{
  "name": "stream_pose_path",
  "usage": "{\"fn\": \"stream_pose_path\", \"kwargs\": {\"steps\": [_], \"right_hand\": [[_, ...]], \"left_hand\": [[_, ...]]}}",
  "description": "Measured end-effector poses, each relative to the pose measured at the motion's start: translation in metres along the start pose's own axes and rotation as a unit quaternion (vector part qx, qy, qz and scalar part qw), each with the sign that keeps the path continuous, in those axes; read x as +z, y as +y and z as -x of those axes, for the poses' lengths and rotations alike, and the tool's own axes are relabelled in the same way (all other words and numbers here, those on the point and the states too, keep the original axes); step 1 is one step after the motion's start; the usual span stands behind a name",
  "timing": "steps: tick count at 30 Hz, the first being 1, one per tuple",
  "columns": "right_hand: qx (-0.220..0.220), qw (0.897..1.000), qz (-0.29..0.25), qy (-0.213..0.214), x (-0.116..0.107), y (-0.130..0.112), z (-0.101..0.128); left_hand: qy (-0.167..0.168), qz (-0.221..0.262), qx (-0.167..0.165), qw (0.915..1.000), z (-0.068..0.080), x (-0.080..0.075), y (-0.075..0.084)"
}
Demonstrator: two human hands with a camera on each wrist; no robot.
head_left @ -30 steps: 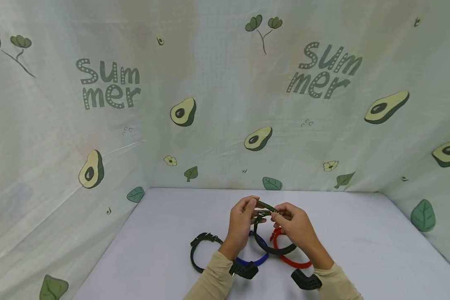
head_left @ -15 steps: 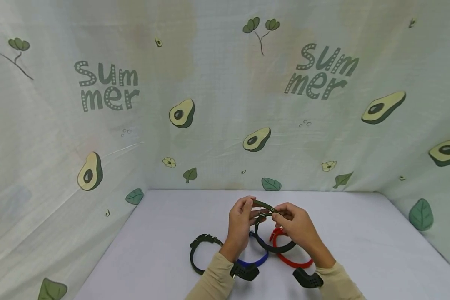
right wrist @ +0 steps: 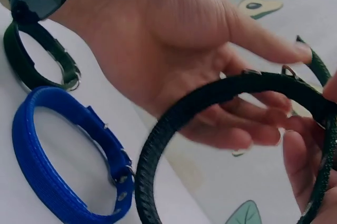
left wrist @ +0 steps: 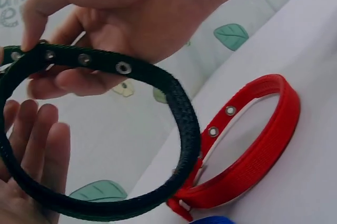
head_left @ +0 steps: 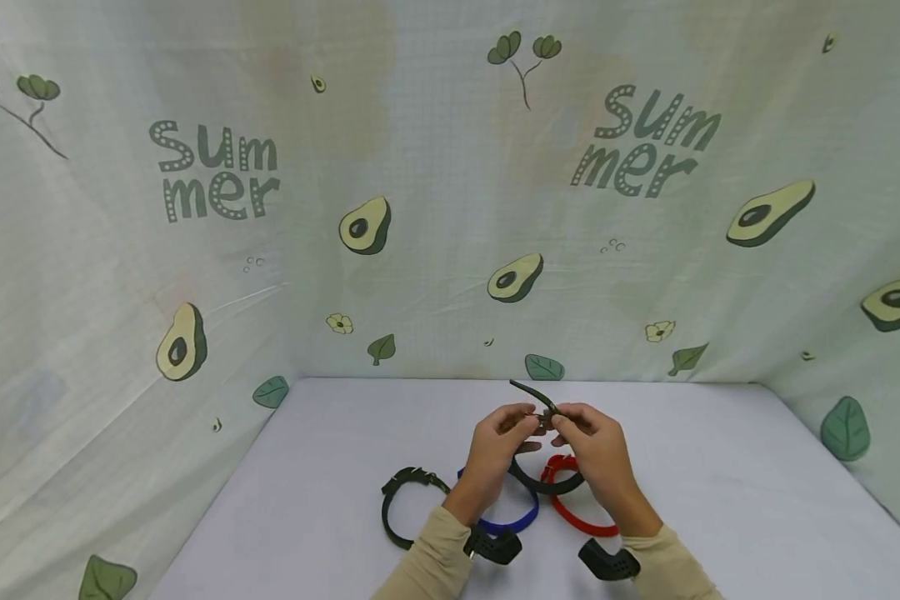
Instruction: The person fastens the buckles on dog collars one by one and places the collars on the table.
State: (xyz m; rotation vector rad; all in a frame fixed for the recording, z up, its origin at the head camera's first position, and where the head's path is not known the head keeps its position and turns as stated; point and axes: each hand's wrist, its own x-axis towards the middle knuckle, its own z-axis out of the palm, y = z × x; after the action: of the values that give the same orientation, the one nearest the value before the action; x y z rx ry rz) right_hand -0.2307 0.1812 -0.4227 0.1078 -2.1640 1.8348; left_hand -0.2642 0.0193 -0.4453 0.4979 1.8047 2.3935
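Both hands hold one black collar (head_left: 543, 483) up above the white surface (head_left: 720, 483), with the red collar (head_left: 581, 521) lying just beneath it as the landmark. The left hand (head_left: 495, 462) has its fingers (head_left: 521, 421) curled round the black collar's buckle end, pinching it from the left. The right hand (head_left: 600, 458) pinches the same spot from the right between thumb and forefinger, its other fingers loosely bent. The collar's free strap tip (head_left: 531, 392) sticks up and back from the pinch, away from the red collar, while the loop hangs down toward it.

In the left wrist view the black collar (left wrist: 174, 113) shows a row of metal eyelets along the strap, and the right hand (left wrist: 137, 8) grips it from above; the left hand's fingers (left wrist: 37, 145) lie behind the loop. The red collar (left wrist: 263, 145) rests flat on the surface behind and below the loop; the frames do not show whether the two touch.

In the right wrist view the black loop (right wrist: 174, 129) crosses in front of the left hand (right wrist: 174, 50). The blue collar (right wrist: 58, 166) lies on the surface left of the red collar, and a dark green collar (head_left: 401, 508) lies further left again, beyond the blue one. The avocado-print cloth (head_left: 450, 208) stands behind the surface, well beyond the red collar.
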Motion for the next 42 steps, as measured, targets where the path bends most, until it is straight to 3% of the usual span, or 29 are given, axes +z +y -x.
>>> {"fn": "stream_pose_path", "kwargs": {"steps": [7, 12, 20, 26, 33, 42], "right_hand": [[-0.037, 0.998, -0.014, 0.045, 0.003, 0.000, 0.002], [-0.063, 0.996, -0.027, 0.058, 0.004, -0.001, 0.003], [-0.102, 0.995, -0.013, 0.021, 0.002, -0.007, 0.004], [-0.132, 0.989, 0.056, 0.024, 0.002, -0.040, 0.014], [-0.168, 0.983, 0.076, -0.008, -0.009, -0.008, -0.001], [-0.177, 0.981, 0.075, -0.015, -0.014, -0.010, 0.000]], "left_hand": [[0.040, -0.024, -0.008, 0.9989, 0.002, 0.011, -0.004], [0.042, -0.019, -0.009, 0.9989, 0.005, 0.014, -0.004], [0.044, -0.034, 0.008, 0.9984, 0.006, 0.011, -0.004], [0.019, -0.071, 0.023, 0.9970, 0.007, 0.007, 0.000], [0.037, -0.090, 0.042, 0.9944, 0.007, 0.004, -0.003], [0.008, -0.098, 0.090, 0.9911, 0.008, 0.003, -0.001]]}}
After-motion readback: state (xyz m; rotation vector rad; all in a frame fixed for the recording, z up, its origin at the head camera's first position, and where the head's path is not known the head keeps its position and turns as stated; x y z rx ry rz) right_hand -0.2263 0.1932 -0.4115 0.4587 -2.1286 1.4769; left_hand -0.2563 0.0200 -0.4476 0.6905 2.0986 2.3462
